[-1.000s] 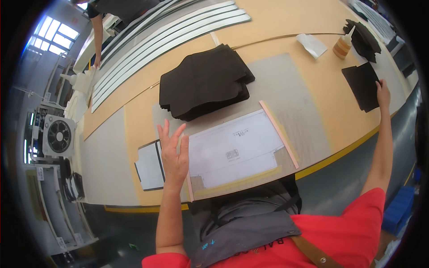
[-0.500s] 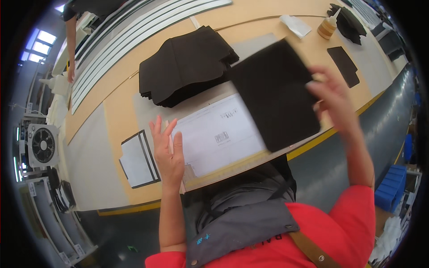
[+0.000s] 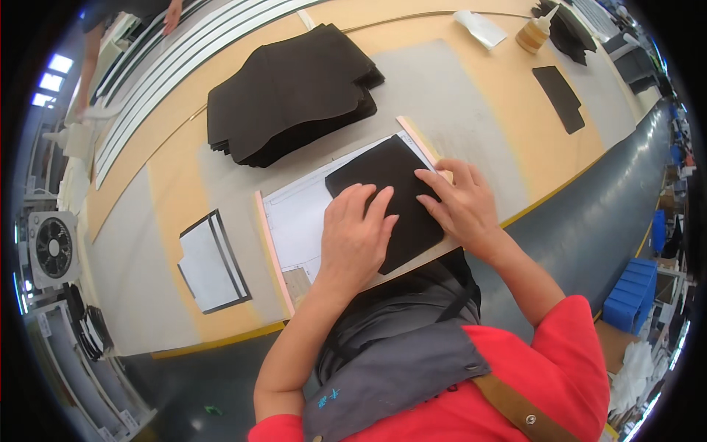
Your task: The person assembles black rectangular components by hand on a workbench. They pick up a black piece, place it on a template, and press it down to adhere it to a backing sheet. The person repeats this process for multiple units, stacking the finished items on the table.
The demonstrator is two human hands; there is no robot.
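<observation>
A black cut piece of fabric (image 3: 383, 184) lies flat on a white paper template (image 3: 298, 217) near the table's front edge. My left hand (image 3: 353, 236) rests palm down on the piece's left part, fingers spread. My right hand (image 3: 460, 202) presses flat on its right side, beside a pink strip (image 3: 416, 136) that borders the template. Neither hand grips anything.
A stack of black fabric pieces (image 3: 287, 92) lies behind the template. A white sheet with black edging (image 3: 210, 261) sits at the left. Farther right are one black piece (image 3: 560, 96), a glue bottle (image 3: 534, 33) and a white packet (image 3: 479, 26). Another person's hand (image 3: 173, 11) shows at the top left.
My right hand brought the black piece from the air down onto the template. Both hands now press flat on it; the left hand moved from the template's edge onto the fabric.
</observation>
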